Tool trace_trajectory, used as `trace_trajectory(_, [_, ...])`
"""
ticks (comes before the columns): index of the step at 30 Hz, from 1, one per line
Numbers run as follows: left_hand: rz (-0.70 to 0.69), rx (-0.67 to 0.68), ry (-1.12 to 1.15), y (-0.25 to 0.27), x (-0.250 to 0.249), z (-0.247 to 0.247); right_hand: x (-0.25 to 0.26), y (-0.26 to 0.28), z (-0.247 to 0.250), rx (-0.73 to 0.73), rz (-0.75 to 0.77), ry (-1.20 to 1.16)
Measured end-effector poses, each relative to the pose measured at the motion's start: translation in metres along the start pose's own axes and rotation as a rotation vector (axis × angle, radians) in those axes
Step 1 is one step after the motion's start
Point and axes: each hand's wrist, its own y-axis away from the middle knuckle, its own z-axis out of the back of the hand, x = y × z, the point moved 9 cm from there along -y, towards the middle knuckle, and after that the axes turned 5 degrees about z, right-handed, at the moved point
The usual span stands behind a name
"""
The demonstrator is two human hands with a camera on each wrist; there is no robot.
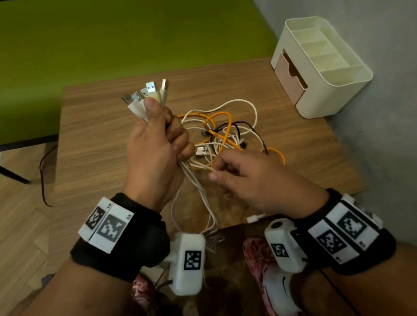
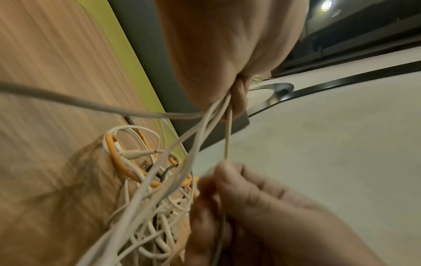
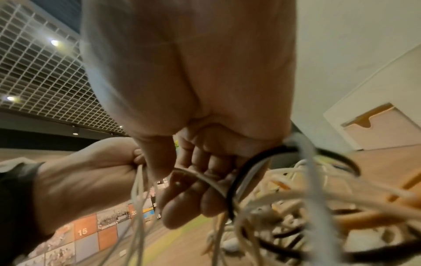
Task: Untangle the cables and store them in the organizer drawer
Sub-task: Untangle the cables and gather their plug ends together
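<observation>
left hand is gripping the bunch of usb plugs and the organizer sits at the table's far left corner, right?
Not quite: the organizer sits at the table's far right corner, by the wall, as the head view shows. The left hand does grip the bunch of USB plugs.

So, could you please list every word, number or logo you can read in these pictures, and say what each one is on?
"15": white number on an orange square tile among the patterned squares low in the right wrist view.
A partial number, perhaps "20", on another orange square nearby: too blurred to confirm.
Small print beside the black-and-white square markers on the left wristband and right wristband: too small to read.
A dark swoosh-like mark on the white shoe: no lettering.
</observation>
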Motion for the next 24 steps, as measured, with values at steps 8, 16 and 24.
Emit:
trace_trajectory(8, [0.001, 0.013, -0.103, 0.000, -0.009, 0.018, -0.015, 0.004, 0.021, 0.070, -0.101, 0.229])
trace_trajectory(16, [0.091, 0.197, -0.573, 0.017, 0.038, -0.006, 0.012, 0.004, 0.047, -0.299, 0.108, 0.009])
trace_trajectory(24, [0.174, 0.275, -0.739, 0.016, 0.035, -0.012, 0.010, 0.005, 0.047, -0.289, 0.162, 0.056])
